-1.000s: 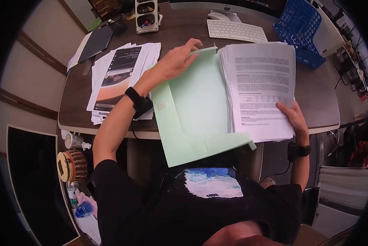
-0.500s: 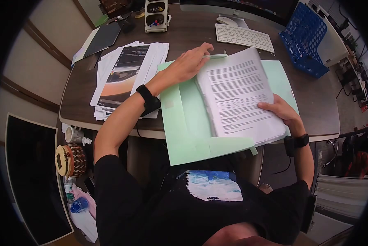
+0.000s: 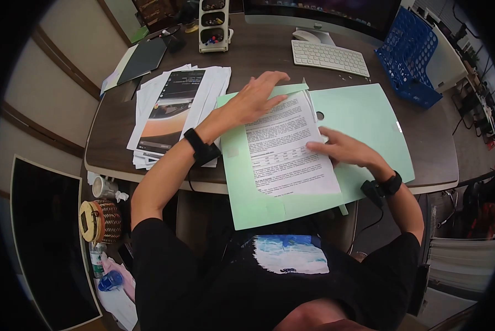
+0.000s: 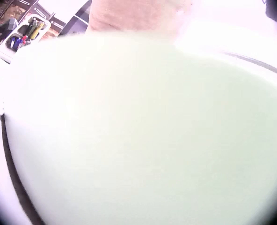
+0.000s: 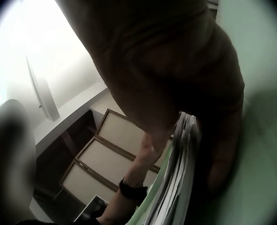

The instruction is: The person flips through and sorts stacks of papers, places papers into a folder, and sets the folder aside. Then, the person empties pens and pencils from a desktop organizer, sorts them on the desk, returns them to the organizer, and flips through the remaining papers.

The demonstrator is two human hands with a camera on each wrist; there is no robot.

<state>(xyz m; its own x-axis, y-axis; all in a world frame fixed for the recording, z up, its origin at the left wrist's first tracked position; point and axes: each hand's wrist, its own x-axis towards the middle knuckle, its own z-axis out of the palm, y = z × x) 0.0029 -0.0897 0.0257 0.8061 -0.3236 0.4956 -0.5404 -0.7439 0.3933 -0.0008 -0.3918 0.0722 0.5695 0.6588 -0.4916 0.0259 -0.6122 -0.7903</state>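
Note:
A pale green folder (image 3: 363, 127) lies spread on the desk, with a stack of printed papers (image 3: 291, 149) on its left half. My left hand (image 3: 253, 102) is at the far edge of that half, holding the folder's top flap between the fingers beyond it and the thumb on the papers' side. At the stack's right edge, my right hand (image 3: 349, 149) has its thumb on the top sheet and its fingers along the side. The right wrist view shows the layered sheets (image 5: 176, 173) between that thumb and fingers. Green card (image 4: 152, 131) fills most of the left wrist view.
Left of the folder lies a pile of loose printed sheets (image 3: 170, 116). A pen organizer (image 3: 213, 27), a white keyboard (image 3: 330, 57), a mouse (image 3: 306, 36) and a monitor (image 3: 324, 16) stand at the back. A blue perforated basket (image 3: 407, 55) is at the back right.
My right hand has brought the paper stack leftward from the folder's right side onto its left half. The folder's right half has come into view. My left hand stays at the top flap.

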